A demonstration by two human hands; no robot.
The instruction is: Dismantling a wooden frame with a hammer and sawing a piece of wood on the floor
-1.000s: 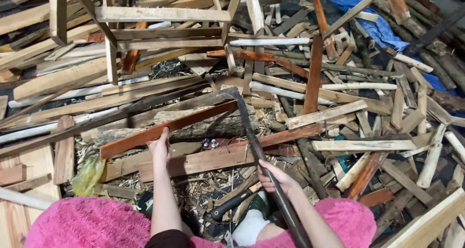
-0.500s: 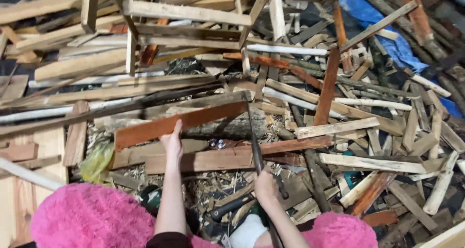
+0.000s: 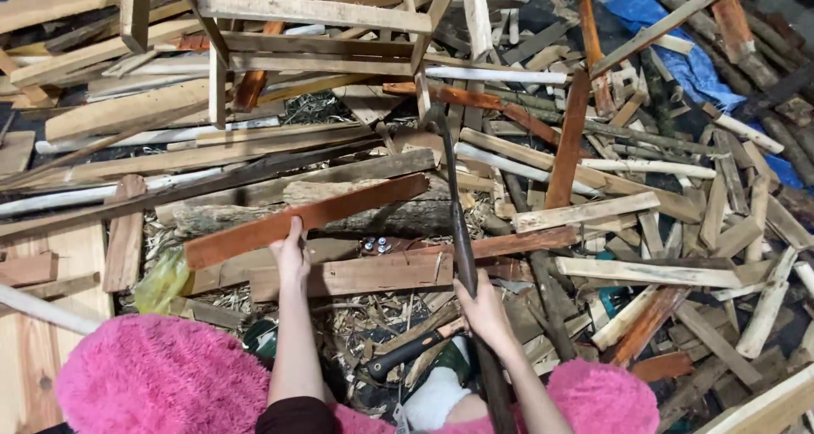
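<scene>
The floor is covered in a big messy heap of wood scraps, with wood chips underneath. A blue sheet lies far off, past the right hand. The left hand grips the near edge of a reddish plank, which rests tilted across a thick log. The right hand is closed around a long dark tool handle; its top end sits beyond the plank. A wooden frame stands behind the log. Fluffy pink sleeves show below both hands.
</scene>
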